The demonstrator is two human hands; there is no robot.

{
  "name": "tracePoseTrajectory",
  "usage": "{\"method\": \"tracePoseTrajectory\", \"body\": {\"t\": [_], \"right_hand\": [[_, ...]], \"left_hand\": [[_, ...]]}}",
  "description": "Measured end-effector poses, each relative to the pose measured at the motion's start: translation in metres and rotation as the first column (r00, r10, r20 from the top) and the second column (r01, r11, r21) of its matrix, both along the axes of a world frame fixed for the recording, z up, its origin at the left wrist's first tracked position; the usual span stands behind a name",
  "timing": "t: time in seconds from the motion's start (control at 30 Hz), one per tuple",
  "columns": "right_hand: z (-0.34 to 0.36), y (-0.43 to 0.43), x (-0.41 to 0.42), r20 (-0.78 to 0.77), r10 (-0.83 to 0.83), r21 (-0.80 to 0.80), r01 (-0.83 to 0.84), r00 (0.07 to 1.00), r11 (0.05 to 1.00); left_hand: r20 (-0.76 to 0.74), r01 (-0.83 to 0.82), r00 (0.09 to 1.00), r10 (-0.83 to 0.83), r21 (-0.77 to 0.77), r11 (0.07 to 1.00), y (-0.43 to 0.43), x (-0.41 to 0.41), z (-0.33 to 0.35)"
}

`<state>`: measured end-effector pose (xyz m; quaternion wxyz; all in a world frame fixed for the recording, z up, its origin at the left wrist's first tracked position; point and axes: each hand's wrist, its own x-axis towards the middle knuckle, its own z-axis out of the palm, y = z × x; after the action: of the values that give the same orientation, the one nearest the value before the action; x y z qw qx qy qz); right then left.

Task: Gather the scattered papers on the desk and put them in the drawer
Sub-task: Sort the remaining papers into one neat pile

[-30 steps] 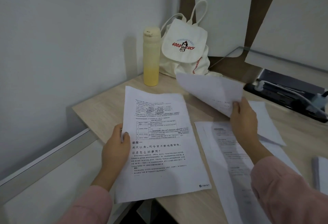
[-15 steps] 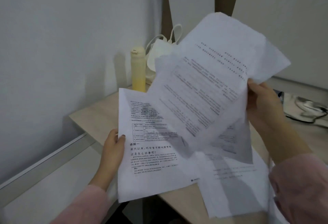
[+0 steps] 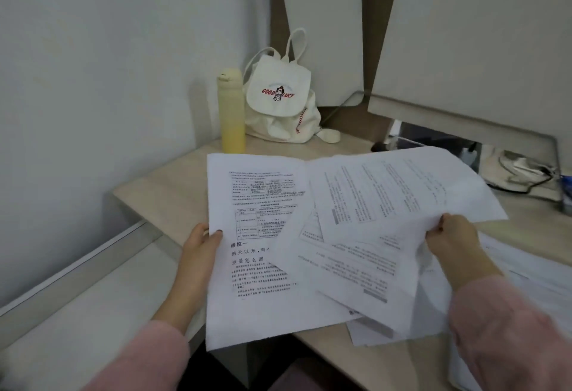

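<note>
At the left, the left hand (image 3: 201, 245) pinches the left edge of a printed sheet (image 3: 247, 267), thumb on top and fingers hidden beneath. It holds the sheet just over the near-left corner of the desk (image 3: 161, 192), and that grip has not shifted over the last second. Beyond it, at the far corner against the wall, a yellow bottle (image 3: 231, 112) stands upright with a cream canvas backpack (image 3: 280, 103) just to its right.

The change is on the right. Half a second ago the right hand (image 3: 452, 236) had its loose sheets (image 3: 387, 198) lifted high, covering the backpack. Now they are down and fanned, and their left edges overlap the right side of the printed sheet. The right hand pinches them at their right edge, thumb on top.

By my reading, the two handfuls are being merged into one stack, which still needs squaring up.

More paper is still ungathered. One page (image 3: 371, 335) lies flat on the desk beneath the held fan, near the front edge. Further pages (image 3: 526, 276) lie under and beyond the right forearm. A cable and plug sit at the far right, behind the panel.

No drawer is in view, so gathering is only partly done and stowing has not begun.
</note>
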<state>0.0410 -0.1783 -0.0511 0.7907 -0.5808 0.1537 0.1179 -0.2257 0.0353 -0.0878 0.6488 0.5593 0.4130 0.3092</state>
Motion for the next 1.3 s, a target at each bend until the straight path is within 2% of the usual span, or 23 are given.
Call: {"method": "tracePoseTrajectory", "body": {"t": [0.03, 0.13, 0.27, 0.43, 0.57, 0.7, 0.8, 0.9, 0.97, 1.1, 1.17, 1.23, 1.3], "right_hand": [[-0.008, 0.0, -0.004, 0.032, 0.056, -0.045, -0.055, 0.998, 0.997], [-0.025, 0.002, -0.009, -0.073, 0.205, 0.09, -0.198, 0.976, 0.976], [-0.029, -0.001, -0.018, -0.12, 0.376, 0.025, -0.376, 0.919, 0.926], [-0.033, -0.007, -0.007, -0.114, 0.411, -0.035, -0.418, 0.904, 0.908], [-0.029, -0.008, -0.005, -0.114, 0.457, -0.233, -0.471, 0.882, 0.851], [-0.026, -0.005, -0.008, -0.142, 0.535, -0.519, -0.523, 0.833, 0.677], [-0.026, 0.001, -0.012, -0.139, 0.573, -0.569, -0.539, 0.808, 0.621], [-0.027, 0.002, -0.013, -0.122, 0.602, -0.515, -0.568, 0.79, 0.642], [-0.026, 0.001, -0.015, -0.094, 0.573, -0.466, -0.545, 0.814, 0.697], [-0.02, -0.007, -0.016, 0.072, 0.338, -0.384, -0.287, 0.938, 0.878], [-0.015, -0.011, -0.021, 0.113, 0.296, -0.299, -0.252, 0.948, 0.92], [-0.015, -0.011, -0.029, 0.117, 0.369, -0.308, -0.319, 0.922, 0.896], [-0.021, -0.009, -0.036, 0.134, 0.493, -0.512, -0.366, 0.859, 0.777]], "left_hand": [[-0.003, 0.019, 1.0, -0.019, -0.01, 1.0, -0.002, 0.001, -0.002], [-0.031, 0.091, 0.995, -0.091, -0.02, 0.996, -0.006, 0.005, -0.008], [-0.094, 0.141, 0.985, -0.144, -0.038, 0.989, -0.005, 0.008, -0.015], [-0.127, 0.152, 0.979, -0.158, -0.055, 0.987, -0.002, 0.009, -0.021], [-0.134, 0.154, 0.978, -0.159, -0.051, 0.987, -0.002, 0.011, -0.022], [-0.144, 0.156, 0.976, -0.161, -0.045, 0.987, -0.004, 0.013, -0.024], [-0.155, 0.15, 0.976, -0.154, -0.04, 0.988, -0.004, 0.015, -0.025], [-0.17, 0.144, 0.974, -0.147, -0.032, 0.989, -0.003, 0.016, -0.026], [-0.17, 0.141, 0.975, -0.145, -0.035, 0.989, -0.002, 0.016, -0.027], [-0.135, 0.115, 0.983, -0.125, -0.078, 0.99, 0.0, 0.014, -0.029], [-0.117, 0.102, 0.987, -0.112, -0.088, 0.991, -0.001, 0.014, -0.029], [-0.104, 0.095, 0.989, -0.104, -0.09, 0.991, -0.002, 0.014, -0.028], [-0.1, 0.092, 0.99, -0.101, -0.088, 0.992, -0.004, 0.015, -0.028]]}}
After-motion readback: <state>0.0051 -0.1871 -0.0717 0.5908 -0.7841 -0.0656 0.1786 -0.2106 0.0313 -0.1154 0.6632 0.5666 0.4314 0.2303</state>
